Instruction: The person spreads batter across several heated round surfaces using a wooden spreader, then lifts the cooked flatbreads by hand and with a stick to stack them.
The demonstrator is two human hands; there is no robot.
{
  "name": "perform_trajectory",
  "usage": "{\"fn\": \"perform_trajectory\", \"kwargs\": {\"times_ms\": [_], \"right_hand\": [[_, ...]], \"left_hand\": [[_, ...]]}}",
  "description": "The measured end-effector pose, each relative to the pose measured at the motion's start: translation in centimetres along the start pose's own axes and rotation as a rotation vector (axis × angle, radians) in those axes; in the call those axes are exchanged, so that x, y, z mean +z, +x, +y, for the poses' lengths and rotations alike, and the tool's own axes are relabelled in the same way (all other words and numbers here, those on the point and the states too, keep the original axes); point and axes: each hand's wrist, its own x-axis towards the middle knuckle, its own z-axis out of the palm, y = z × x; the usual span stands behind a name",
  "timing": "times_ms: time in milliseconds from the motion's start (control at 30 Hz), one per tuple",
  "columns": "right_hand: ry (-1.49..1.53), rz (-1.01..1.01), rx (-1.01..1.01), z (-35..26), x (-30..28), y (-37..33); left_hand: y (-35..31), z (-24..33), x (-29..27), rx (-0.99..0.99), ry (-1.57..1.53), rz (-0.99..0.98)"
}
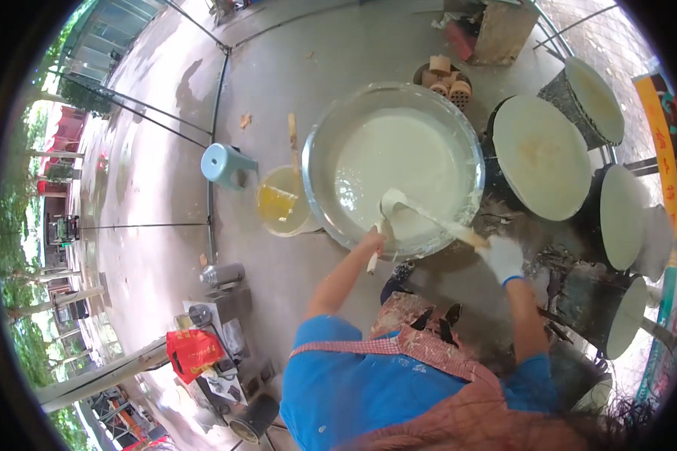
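In front of me stands a wide metal basin [314, 124] filled with creamy white batter [399, 154]. My right hand [502, 259], in a white glove, is closed around the handle of a batter-coated ladle [436, 218]. The ladle's head lies over the near part of the batter. My bare left hand [371, 240] grips a short, pale stick-like tool [373, 262] at the basin's near rim. The tool's upper end is beside the ladle's head; its exact kind is unclear. Left of the basin, a whitish bucket [302, 218] holds yellow liquid [277, 203], with a wooden stick [293, 143] standing in it.
Several round pans with pale tops, such as the large one [541, 154], line the right side. Beyond the basin are perforated clay-coloured cylinders [459, 94]. A light blue stool [229, 165] stands left, with a metal flask [222, 274] and a red bag [193, 353] nearer me.
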Motion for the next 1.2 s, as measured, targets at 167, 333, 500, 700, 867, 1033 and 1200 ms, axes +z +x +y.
{"fn": "perform_trajectory", "kwargs": {"times_ms": [167, 333, 500, 700, 867, 1033, 1200], "right_hand": [[0.148, 0.007, 0.107, -0.3, 6.0, -5.9], [0.21, 0.444, 0.06, -2.6, 0.8, -9.8], [0.23, 1.136, -0.189, -2.2, -9.8, -8.3], [0.791, 1.158, -0.301, -2.4, -12.5, -5.9], [1.172, 0.54, 0.011, -0.7, 0.8, -3.8], [1.0, 0.528, 0.34, 4.7, 0.8, -14.2], [1.196, 0.859, 0.355, 9.8, 2.9, -24.0]], "left_hand": [[-4.9, -0.6, 5.0, -0.122, -0.315, -0.225], [-21.7, 2.8, 16.0, 0.162, -0.014, -0.343], [-37.8, 3.9, 26.2, 0.641, 0.543, -0.271], [-42.1, 6.8, 26.7, 1.13, 0.911, -0.221], [-29.9, 8.5, 21.6, 0.196, 0.419, -0.169], [-28.8, 4.0, 27.9, 0.17, 0.663, -0.232], [-20.7, -7.5, 35.9, 0.229, 1.021, -0.618]]}}
